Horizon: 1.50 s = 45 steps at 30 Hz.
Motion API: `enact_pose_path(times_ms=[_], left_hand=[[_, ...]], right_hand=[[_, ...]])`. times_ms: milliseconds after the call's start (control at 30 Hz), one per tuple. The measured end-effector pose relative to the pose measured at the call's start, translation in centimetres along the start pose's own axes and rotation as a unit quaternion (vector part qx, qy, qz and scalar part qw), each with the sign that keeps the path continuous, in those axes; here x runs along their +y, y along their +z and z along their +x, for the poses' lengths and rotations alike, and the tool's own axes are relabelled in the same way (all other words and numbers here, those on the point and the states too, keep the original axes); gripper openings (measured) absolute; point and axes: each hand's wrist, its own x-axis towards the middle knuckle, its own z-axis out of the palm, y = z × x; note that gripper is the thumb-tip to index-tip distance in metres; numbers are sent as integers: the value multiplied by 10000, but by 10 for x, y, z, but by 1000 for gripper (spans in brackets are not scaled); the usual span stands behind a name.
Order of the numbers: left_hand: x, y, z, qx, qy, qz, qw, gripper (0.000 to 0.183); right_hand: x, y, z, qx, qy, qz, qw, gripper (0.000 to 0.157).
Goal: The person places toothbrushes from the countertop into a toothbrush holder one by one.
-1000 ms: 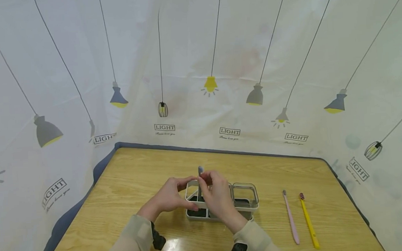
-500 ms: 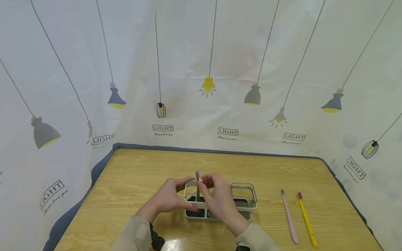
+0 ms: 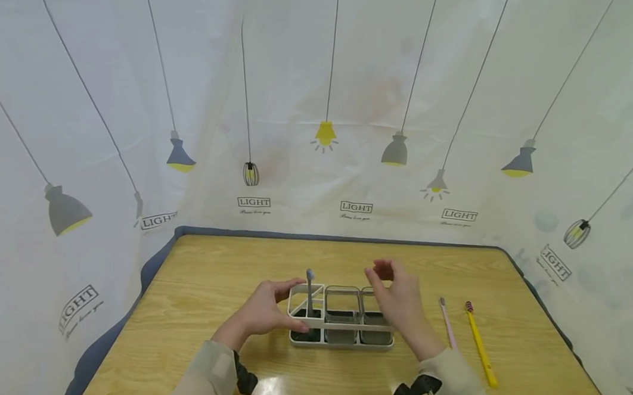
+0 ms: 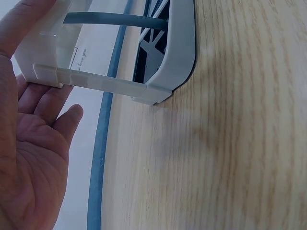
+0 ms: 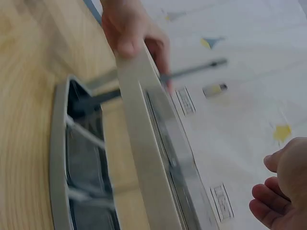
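Note:
A white toothbrush holder stands on the table in the head view. My left hand grips its left end, thumb on the front of the upper rim and fingers behind. A grey toothbrush with pale blue bristles stands upright in the holder's divided left compartment; in the left wrist view its handle reaches down to the base. Two clear cups, the middle one and the right one, fill the other places. Holding nothing, my right hand hovers over the holder's right end, fingers loosely bent, partly hiding the right cup.
To the right of the holder lie a pink toothbrush, its lower end hidden behind my right arm, and a yellow toothbrush. The wooden table ends at a white curtain printed with lamps.
My right hand has let go of the grey toothbrush and moved right, off the holder's middle. The grey toothbrush now stands on its own, slightly lower than at first. My left hand keeps its grip.

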Motion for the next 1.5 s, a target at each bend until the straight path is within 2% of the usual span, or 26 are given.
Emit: enact_pose_path(times_ms=[167,367,567,833,967,1133,1233,1367,1500], left_hand=[[2,0,0,9,2,-5,10000,97],[2,0,0,25,-59,72,10000,98],[2,1,0,13,-52,8,10000,98],[2,1,-1,19,-79,-14,10000,98],[2,1,0,10,-77,9,10000,98],[2,1,0,0,-67,28,10000,99],[2,1,0,-6,-70,3,10000,99],[3,1,0,-7,-58,-38,10000,98],[3,2,0,-18,-21,-61,10000,97]], right_hand=[[39,-34,7,100,722,-467,9962,23],[78,-66,8,-295,1530,-776,9847,31],[104,-86,3,-679,1938,-1160,9718,39],[135,-96,-6,-1188,2492,-1476,9497,42],[144,-99,-10,-1507,2650,-1776,9357,43],[151,-100,-16,-2038,2896,-1798,9178,31],[157,-99,-19,-2154,2966,-1634,9159,23],[166,-96,-22,-2165,2799,-1638,9208,24],[166,-95,-22,-2244,2837,-1633,9179,22]])
